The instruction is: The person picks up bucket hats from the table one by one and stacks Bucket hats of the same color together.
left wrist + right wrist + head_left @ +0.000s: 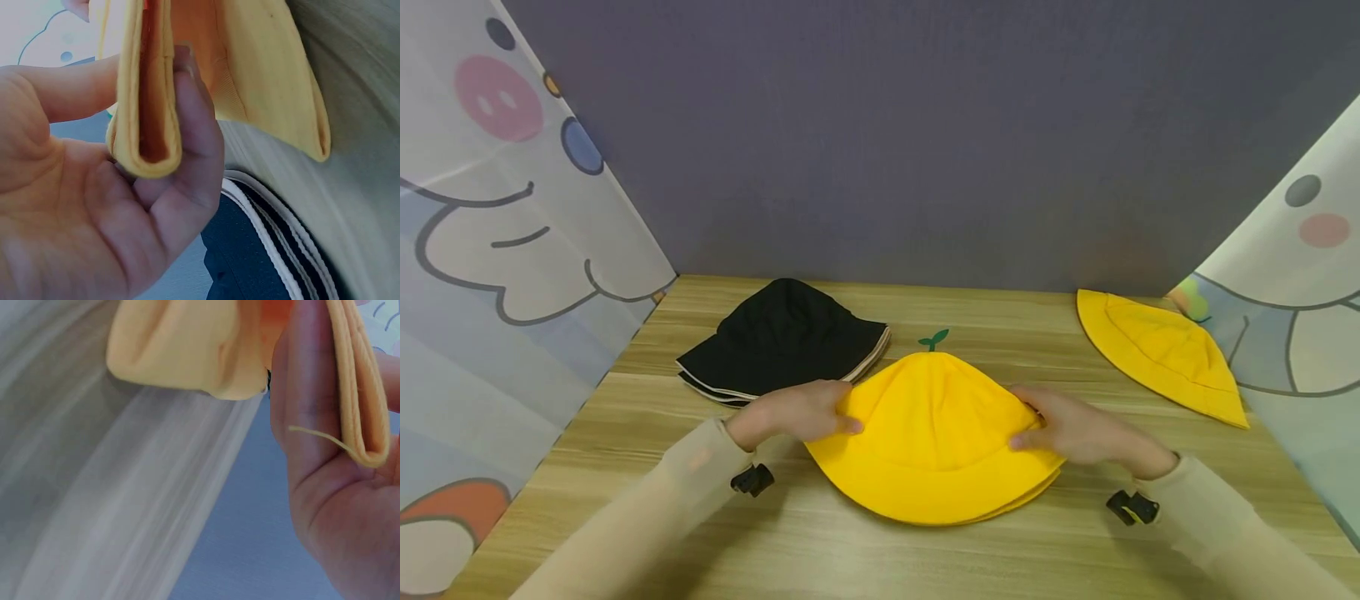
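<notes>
A yellow bucket hat [931, 433] with a green sprout [934, 339] on its crown is gripped at both sides. My left hand [808, 410] pinches the brim's left edge, thumb on one face and fingers on the other; the left wrist view shows the folded brim [145, 156] between them. On the opposite side my right hand [1067, 425] pinches the brim [369, 440], from which a loose thread [320, 434] hangs. More yellow fabric [181, 353] lies beneath the held brim, close to the table; a second edge shows below the hat in the head view.
Behind my left hand lie stacked black bucket hats [782, 342] with pale trim. Another yellow hat [1165, 354] rests tilted at the table's right. A grey panel [910, 150] stands along the back of the wooden table [760, 558], with cartoon-printed cloth [497, 250] on both sides.
</notes>
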`<state>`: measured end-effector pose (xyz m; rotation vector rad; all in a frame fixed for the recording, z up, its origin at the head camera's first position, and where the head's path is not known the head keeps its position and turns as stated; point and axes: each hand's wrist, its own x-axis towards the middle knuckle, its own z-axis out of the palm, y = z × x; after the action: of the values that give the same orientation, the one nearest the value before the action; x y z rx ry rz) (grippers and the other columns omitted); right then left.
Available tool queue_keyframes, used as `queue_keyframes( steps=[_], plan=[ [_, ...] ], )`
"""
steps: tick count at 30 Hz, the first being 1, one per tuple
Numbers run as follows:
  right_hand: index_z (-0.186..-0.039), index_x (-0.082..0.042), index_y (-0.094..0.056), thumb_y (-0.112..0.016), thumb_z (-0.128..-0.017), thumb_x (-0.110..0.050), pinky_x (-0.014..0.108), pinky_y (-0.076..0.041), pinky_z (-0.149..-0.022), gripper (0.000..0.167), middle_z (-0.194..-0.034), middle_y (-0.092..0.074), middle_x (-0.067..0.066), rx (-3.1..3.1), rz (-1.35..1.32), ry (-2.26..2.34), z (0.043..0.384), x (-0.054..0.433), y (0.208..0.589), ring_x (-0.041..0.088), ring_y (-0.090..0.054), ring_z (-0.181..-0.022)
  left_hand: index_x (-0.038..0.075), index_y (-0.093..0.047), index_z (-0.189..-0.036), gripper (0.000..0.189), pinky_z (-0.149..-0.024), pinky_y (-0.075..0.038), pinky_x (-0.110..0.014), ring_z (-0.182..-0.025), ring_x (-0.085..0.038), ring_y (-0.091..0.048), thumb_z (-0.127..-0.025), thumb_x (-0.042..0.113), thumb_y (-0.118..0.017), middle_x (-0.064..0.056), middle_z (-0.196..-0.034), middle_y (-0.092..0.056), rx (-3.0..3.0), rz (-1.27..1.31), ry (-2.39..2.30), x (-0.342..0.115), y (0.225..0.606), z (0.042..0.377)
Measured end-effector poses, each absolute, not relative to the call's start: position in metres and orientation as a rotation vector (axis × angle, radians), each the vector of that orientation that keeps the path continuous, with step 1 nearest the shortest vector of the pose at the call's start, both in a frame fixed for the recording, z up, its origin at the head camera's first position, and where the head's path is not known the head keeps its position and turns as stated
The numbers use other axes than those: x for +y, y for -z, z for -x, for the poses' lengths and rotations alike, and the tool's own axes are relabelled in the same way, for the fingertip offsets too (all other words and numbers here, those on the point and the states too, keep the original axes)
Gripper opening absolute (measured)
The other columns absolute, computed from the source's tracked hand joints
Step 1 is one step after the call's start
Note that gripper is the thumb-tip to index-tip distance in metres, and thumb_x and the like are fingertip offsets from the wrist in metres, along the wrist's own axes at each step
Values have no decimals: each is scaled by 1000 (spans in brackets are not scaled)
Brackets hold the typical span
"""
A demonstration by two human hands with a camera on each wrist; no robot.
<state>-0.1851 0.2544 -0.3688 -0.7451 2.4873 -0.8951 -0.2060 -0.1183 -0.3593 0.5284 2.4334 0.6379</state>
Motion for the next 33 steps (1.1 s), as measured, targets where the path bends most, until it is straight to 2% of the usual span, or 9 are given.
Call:
queue_keyframes(
  steps=[8,15,20,28,33],
  plan=[
    [-146,-2,-48,-71,-97,-29,54,-42,-104,61,-140,-57,11,2472,753,910,184,253,383,31,-53,-127,6,-57,-114,25,-79,-45,-37,-83,-20,-53,-100,24,-67,-4,-91,-56,2439,-528,-627,-117,370,206],
    [-143,0,-50,-72,-96,-26,56,-43,-103,58,-137,-59,12,2472,703,899,181,248,387,32,-55,-124,4,-56,-125,34,-85,-45,-40,-89,-20,-54,-101,26,-66,-3,-99,-59,2465,-516,-585,-115,382,204],
    [-145,3,-48,-73,-95,-25,60,-40,-105,62,-141,-56,17,2498,636,857,178,246,385,38,-51,-130,4,-54,-128,37,-90,-45,-41,-94,-20,-54,-101,27,-65,-3,-105,-59,2473,-534,-593,-114,387,204],
    [-145,4,-47,-72,-96,-23,61,-39,-106,62,-142,-56,19,2521,601,833,175,243,384,41,-50,-131,9,-54,-120,30,-81,-44,-38,-85,-19,-53,-101,30,-65,-2,-94,-56,2508,-536,-562,-114,387,202],
    [-147,9,-42,-73,-95,-22,64,-37,-106,67,-145,-50,28,2548,564,784,172,242,387,48,-45,-135,13,-52,-114,27,-75,-43,-36,-77,-19,-52,-101,33,-65,-2,-86,-53,2513,-541,-549,-112,389,203]
  ],
)
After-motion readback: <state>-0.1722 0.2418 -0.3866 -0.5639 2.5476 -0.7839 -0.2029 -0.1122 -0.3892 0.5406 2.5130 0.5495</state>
